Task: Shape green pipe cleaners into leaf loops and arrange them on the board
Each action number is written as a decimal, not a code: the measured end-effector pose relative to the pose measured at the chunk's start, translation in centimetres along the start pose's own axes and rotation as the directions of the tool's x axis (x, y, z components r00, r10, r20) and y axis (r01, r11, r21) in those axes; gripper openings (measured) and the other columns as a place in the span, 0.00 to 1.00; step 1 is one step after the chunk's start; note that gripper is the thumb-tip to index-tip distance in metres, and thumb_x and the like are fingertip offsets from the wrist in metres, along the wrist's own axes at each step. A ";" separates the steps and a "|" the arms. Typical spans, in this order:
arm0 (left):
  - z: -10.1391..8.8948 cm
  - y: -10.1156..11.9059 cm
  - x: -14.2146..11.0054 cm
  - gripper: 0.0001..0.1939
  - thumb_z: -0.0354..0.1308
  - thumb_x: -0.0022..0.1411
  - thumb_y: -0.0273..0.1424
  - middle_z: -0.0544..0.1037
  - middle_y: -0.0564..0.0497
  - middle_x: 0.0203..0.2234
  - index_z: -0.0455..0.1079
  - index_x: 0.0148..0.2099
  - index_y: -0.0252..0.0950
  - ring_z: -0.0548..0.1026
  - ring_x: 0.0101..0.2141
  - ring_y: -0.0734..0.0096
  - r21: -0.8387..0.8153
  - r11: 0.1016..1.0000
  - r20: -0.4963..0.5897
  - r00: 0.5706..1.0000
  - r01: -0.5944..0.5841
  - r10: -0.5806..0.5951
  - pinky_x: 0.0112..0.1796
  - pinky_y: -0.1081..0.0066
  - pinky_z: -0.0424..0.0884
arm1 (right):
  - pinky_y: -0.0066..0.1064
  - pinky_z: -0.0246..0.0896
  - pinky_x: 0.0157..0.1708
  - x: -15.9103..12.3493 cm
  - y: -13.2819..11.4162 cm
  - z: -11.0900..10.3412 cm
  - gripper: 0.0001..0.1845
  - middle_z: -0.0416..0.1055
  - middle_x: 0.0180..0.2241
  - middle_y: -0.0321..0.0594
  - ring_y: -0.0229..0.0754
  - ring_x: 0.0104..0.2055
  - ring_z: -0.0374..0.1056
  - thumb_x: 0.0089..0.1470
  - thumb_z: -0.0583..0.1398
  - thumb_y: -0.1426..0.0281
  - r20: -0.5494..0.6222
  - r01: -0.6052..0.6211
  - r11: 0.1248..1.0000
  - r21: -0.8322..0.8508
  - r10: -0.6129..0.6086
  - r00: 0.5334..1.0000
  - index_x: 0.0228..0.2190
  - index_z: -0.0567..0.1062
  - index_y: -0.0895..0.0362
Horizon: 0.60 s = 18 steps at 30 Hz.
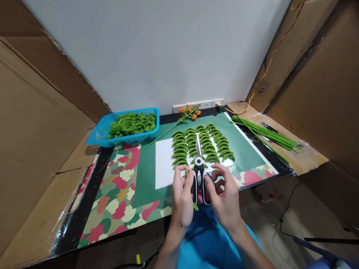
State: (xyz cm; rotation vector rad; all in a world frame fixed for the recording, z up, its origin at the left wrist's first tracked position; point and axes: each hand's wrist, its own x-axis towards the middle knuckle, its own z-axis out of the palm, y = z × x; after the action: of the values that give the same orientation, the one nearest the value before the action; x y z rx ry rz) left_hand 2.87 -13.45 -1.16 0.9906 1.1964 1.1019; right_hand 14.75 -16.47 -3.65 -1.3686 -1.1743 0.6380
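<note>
At the table's near edge my right hand [226, 192] has its thumb and fingers round one handle of the black-and-white scissors [199, 167]. The blades point away from me and look closed. Just left of the handles, my left hand [182, 196] is closed in a pinch on a green pipe cleaner piece [195, 206]; much of it is hidden by the fingers. Beyond the hands, curved green pipe cleaner pieces [209, 145] lie in several columns on a white sheet [163, 164]. The scissors' blades overlap the middle columns in view.
A blue basket [97, 139] of looped green pieces stands at the back left. Behind the rows lies an orange-and-green stem [190, 113]. Long green stems [269, 135] and a dark pen-like tool [269, 127] lie at right. Cardboard walls [316, 74] flank the table.
</note>
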 end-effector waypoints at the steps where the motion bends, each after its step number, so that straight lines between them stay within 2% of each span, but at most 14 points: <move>1: -0.1 0.1 0.1 0.15 0.59 0.71 0.48 0.70 0.58 0.28 0.62 0.48 0.45 0.68 0.22 0.73 -0.035 0.999 -0.043 0.999 0.008 -0.009 0.23 0.75 0.63 | 0.34 0.67 0.36 0.0 -0.2 0.1 0.13 0.71 0.42 0.42 0.44 0.38 0.70 0.70 0.60 0.64 -0.028 0.080 0.994 -0.076 -0.082 0.996 0.53 0.71 0.52; 3: -0.1 0.0 0.1 0.16 0.59 0.71 0.47 0.70 0.57 0.29 0.60 0.48 0.46 0.69 0.23 0.73 -0.064 0.998 -0.106 0.994 -0.026 0.019 0.24 0.76 0.64 | 0.41 0.70 0.46 -0.1 -0.6 0.3 0.12 0.71 0.48 0.48 0.50 0.47 0.71 0.69 0.60 0.66 -0.038 0.204 0.964 -0.173 -0.213 0.976 0.53 0.73 0.53; 5: 0.0 -0.4 0.1 0.15 0.58 0.72 0.47 0.67 0.58 0.28 0.59 0.47 0.45 0.67 0.24 0.73 -0.060 0.994 -0.125 0.989 -0.093 0.085 0.25 0.75 0.64 | 0.44 0.70 0.49 -0.2 -1.0 0.5 0.14 0.73 0.48 0.49 0.52 0.50 0.71 0.70 0.59 0.67 0.027 0.246 0.950 -0.190 -0.246 0.969 0.55 0.72 0.53; 8: 0.1 -1.0 -0.2 0.15 0.58 0.72 0.46 0.65 0.56 0.31 0.57 0.45 0.44 0.67 0.28 0.70 0.016 0.968 -0.167 0.954 -0.249 0.248 0.31 0.72 0.67 | 0.44 0.71 0.50 -0.1 -1.3 0.8 0.23 0.75 0.51 0.49 0.54 0.52 0.72 0.67 0.62 0.68 0.179 0.218 0.962 -0.164 -0.189 0.966 0.62 0.69 0.53; 11: -0.5 -1.2 -0.6 0.15 0.58 0.73 0.45 0.66 0.53 0.34 0.57 0.42 0.44 0.69 0.32 0.66 0.122 0.926 -0.196 0.906 -0.358 0.376 0.36 0.67 0.68 | 0.43 0.73 0.51 0.1 -1.5 1.1 0.34 0.76 0.54 0.47 0.53 0.54 0.72 0.61 0.65 0.71 0.269 0.154 0.982 -0.104 -0.122 0.955 0.67 0.66 0.52; 14: -2.9 -0.4 -0.7 0.15 0.54 0.75 0.46 0.67 0.53 0.30 0.62 0.38 0.43 0.67 0.29 0.65 0.299 0.883 -0.132 0.901 -0.362 0.414 0.32 0.65 0.64 | 0.41 0.74 0.51 0.4 -1.6 1.7 0.36 0.76 0.52 0.46 0.51 0.52 0.72 0.60 0.66 0.71 0.297 0.132 0.989 -0.072 -0.105 0.949 0.67 0.67 0.51; 15: -4.3 0.1 -0.6 0.16 0.53 0.75 0.46 0.66 0.54 0.26 0.65 0.37 0.42 0.65 0.26 0.66 0.391 0.857 -0.080 0.915 -0.337 0.397 0.29 0.65 0.60 | 0.42 0.73 0.52 0.5 -1.6 1.9 0.36 0.77 0.51 0.46 0.51 0.52 0.71 0.60 0.65 0.71 0.301 0.158 0.984 -0.087 -0.125 0.945 0.67 0.67 0.52; 16: -5.7 0.7 -0.5 0.19 0.52 0.75 0.46 0.67 0.53 0.25 0.66 0.34 0.41 0.64 0.25 0.66 0.447 0.830 -0.094 0.905 -0.334 0.415 0.29 0.65 0.59 | 0.44 0.71 0.54 0.6 -1.6 2.2 0.35 0.77 0.51 0.46 0.52 0.53 0.70 0.61 0.65 0.72 0.314 0.197 0.974 -0.113 -0.153 0.937 0.67 0.68 0.52; 17: -7.3 1.3 -0.3 0.23 0.51 0.76 0.45 0.67 0.52 0.24 0.65 0.29 0.39 0.64 0.26 0.67 0.465 0.808 -0.119 0.879 -0.361 0.461 0.30 0.65 0.58 | 0.45 0.70 0.55 0.6 -1.5 2.4 0.35 0.78 0.50 0.47 0.53 0.54 0.69 0.61 0.64 0.73 0.336 0.241 0.960 -0.144 -0.181 0.924 0.68 0.68 0.52; 18: -8.8 1.9 -0.2 0.26 0.52 0.75 0.42 0.65 0.52 0.21 0.62 0.24 0.38 0.61 0.24 0.69 0.445 0.809 -0.231 0.823 -0.385 0.519 0.28 0.66 0.55 | 0.45 0.69 0.56 0.7 -1.5 2.7 0.35 0.78 0.49 0.47 0.54 0.55 0.68 0.61 0.63 0.74 0.364 0.280 0.944 -0.172 -0.203 0.909 0.68 0.68 0.52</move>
State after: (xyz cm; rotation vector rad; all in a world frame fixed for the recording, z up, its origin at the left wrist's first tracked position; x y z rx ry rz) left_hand -6.06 -13.19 -0.30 1.4921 1.5399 1.5066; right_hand 12.17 -15.06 -2.58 -1.2951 -1.7119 0.5917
